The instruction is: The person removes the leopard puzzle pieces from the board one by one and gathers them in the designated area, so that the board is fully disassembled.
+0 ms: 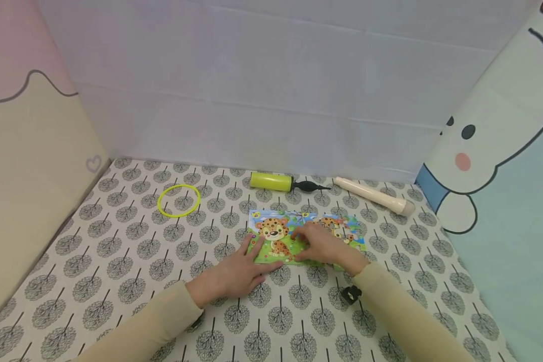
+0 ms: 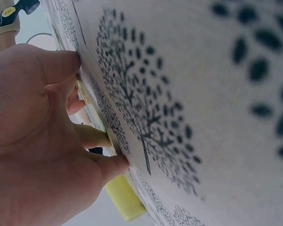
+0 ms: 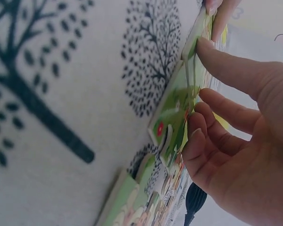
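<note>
A leopard picture puzzle with a green and blue background lies on the cloth. Beside it on the right is a second leopard picture with jigsaw pieces, partly hidden by my right hand. My left hand rests its spread fingertips along the left and lower edges of the left picture. Over the right edge of that picture my right hand bends down, its thumb and fingers pinching a green puzzle piece. Jigsaw seams and raised piece edges show beneath those fingers in the right wrist view.
Behind the puzzle lies a yellow hand pump with a black nozzle. A pale stick-shaped object with a clear end is at the back right, and a yellow ring at the back left. A tree-patterned cloth covers the table, walled at back and sides.
</note>
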A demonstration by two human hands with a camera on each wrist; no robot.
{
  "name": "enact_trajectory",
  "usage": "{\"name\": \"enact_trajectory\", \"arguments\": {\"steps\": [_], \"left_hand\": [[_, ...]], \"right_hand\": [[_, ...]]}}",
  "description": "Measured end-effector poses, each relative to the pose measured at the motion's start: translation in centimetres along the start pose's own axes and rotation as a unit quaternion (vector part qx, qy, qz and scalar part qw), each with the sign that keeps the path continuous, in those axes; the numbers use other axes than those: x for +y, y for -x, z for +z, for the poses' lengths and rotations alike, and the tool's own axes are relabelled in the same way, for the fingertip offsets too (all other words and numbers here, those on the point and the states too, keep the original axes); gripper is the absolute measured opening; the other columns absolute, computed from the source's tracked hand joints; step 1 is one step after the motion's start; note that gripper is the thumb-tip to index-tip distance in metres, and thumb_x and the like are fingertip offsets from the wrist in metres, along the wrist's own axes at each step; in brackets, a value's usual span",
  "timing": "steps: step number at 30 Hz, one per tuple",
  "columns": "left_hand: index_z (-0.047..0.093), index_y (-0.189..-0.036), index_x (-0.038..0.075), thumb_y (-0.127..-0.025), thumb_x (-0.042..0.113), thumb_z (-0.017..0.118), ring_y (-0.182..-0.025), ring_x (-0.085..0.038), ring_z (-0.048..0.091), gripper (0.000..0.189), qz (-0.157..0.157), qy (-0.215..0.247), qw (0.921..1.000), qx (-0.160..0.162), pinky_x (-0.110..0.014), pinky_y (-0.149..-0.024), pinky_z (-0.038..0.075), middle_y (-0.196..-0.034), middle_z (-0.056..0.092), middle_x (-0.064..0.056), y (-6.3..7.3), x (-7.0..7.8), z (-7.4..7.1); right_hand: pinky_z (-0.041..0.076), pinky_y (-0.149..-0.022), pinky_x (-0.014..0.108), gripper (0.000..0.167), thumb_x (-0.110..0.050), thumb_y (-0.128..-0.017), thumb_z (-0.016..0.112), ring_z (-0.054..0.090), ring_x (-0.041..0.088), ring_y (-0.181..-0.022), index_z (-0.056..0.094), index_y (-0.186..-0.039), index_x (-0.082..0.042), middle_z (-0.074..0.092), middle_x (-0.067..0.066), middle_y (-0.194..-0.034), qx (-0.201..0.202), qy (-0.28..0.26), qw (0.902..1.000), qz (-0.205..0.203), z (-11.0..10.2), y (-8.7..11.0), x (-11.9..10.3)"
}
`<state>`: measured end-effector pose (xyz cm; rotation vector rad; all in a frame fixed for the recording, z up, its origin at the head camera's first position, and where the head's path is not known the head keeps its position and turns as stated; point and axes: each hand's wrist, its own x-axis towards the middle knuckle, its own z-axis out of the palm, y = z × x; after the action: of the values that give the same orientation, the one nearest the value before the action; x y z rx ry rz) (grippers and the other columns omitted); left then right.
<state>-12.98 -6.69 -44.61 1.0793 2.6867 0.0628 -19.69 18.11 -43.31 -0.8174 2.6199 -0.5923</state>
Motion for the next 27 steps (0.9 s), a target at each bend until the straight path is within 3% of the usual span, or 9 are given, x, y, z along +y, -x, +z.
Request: {"name": "enact_trajectory", "arguments": {"steps": [9, 18, 23, 27], "left_hand": [[0.026, -0.149, 0.043, -0.101, 0.039, 0.041, -0.134, -0.056, 0.003, 0.050, 0.005, 0.008, 0.9999, 0.005, -0.058, -0.099, 0.034, -0.153, 0.002, -0.029, -0.13, -0.06, 0.13], [0.025, -0.149, 0.044, -0.101, 0.040, 0.041, -0.134, -0.055, 0.001, 0.050, 0.001, 0.008, 1.0000, 0.001, -0.059, -0.098, 0.034, -0.154, 0.001, -0.028, 0.04, 0.07, -0.04], [0.026, -0.149, 0.043, -0.101, 0.039, 0.041, -0.134, -0.056, 0.003, 0.050, 0.002, 0.006, 1.0000, 0.001, -0.059, -0.097, 0.035, -0.153, 0.002, -0.028, 0.06, 0.11, -0.08], [0.026, -0.149, 0.043, -0.101, 0.039, 0.042, -0.134, -0.055, 0.003, 0.050, 0.001, 0.003, 1.0000, 0.003, -0.058, -0.097, 0.036, -0.154, 0.002, -0.028, 0.09, 0.13, -0.05]], "right_hand": [[0.049, -0.079, 0.032, 0.045, -0.025, -0.076, 0.083, 0.056, 0.013, -0.089, 0.062, -0.112, -0.007, 0.060, -0.001, -0.098, 0.006, -0.047, 0.9985, 0.027, 0.05, -0.36, -0.06], [0.052, -0.071, 0.028, 0.024, -0.017, -0.083, 0.077, 0.060, 0.010, -0.081, 0.063, -0.101, -0.010, 0.062, -0.005, -0.089, 0.061, -0.107, 0.9913, 0.045, 0.58, -0.47, 0.26], [0.053, -0.070, 0.028, 0.022, -0.014, -0.083, 0.076, 0.061, 0.011, -0.080, 0.063, -0.100, -0.009, 0.062, -0.004, -0.088, 0.074, -0.154, 0.9848, 0.032, 0.68, -0.31, 0.47], [0.054, -0.072, 0.029, 0.020, -0.013, -0.086, 0.073, 0.062, 0.013, -0.083, 0.066, -0.104, -0.008, 0.064, -0.002, -0.091, 0.074, -0.178, 0.9812, -0.003, 0.28, 0.36, 0.65]]}}
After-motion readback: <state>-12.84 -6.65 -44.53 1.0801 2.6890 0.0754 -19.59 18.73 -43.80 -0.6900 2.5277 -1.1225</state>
